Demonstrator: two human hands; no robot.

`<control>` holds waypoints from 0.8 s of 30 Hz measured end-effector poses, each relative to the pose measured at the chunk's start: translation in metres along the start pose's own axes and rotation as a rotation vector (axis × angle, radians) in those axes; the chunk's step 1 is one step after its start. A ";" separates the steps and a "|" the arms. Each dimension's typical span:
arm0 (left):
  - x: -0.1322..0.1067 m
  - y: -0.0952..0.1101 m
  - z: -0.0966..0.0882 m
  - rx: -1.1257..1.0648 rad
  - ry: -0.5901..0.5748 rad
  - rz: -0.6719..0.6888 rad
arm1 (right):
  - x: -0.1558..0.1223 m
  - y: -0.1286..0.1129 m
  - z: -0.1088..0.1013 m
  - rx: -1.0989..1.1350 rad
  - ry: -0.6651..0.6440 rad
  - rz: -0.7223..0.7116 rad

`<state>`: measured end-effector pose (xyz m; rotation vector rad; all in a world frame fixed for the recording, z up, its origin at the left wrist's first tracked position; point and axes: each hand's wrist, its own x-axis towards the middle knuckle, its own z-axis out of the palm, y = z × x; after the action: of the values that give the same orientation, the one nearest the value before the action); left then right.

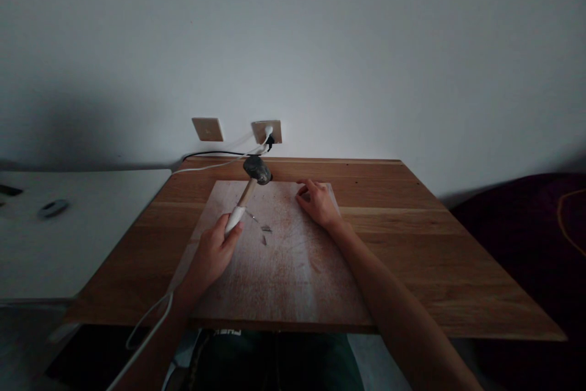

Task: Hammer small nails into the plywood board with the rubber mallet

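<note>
My left hand is closed around the white grip of a hammer. The hammer's dark, blunt head tilts up and away, over the far left part of a pale, reddish-streaked board. My right hand is near the board's far right corner, with thumb and forefinger curled together in a pinch. Whatever sits between those fingertips, if anything, is too small to make out. Several small dark slivers, perhaps nails, lie on the board just right of the hammer's grip.
Under the board is a wooden table against a wall. Cords run from a wall socket along the table's back edge. A white surface adjoins on the left, bearing a dark oval object. A white cable hangs by my left forearm.
</note>
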<state>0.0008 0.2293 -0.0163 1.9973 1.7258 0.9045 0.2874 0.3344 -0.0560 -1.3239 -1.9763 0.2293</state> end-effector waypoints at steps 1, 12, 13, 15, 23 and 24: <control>0.000 0.000 0.000 0.001 -0.001 0.001 | 0.000 0.001 0.001 -0.001 0.000 0.004; 0.006 0.003 -0.006 -0.059 -0.103 -0.040 | 0.000 0.001 0.002 0.011 -0.004 0.020; 0.008 0.005 -0.007 -0.062 -0.123 -0.048 | -0.001 0.001 0.002 0.000 0.003 0.014; 0.011 0.010 -0.011 -0.063 -0.167 -0.056 | -0.002 0.002 0.003 -0.019 0.026 0.005; 0.033 0.040 -0.020 0.044 -0.344 0.051 | -0.003 0.002 0.004 0.053 0.080 0.027; 0.035 0.044 -0.019 0.053 -0.358 0.054 | -0.003 0.002 0.004 0.057 0.084 0.029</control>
<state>0.0223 0.2515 0.0339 2.0953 1.5151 0.4811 0.2864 0.3334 -0.0613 -1.3053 -1.8690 0.2383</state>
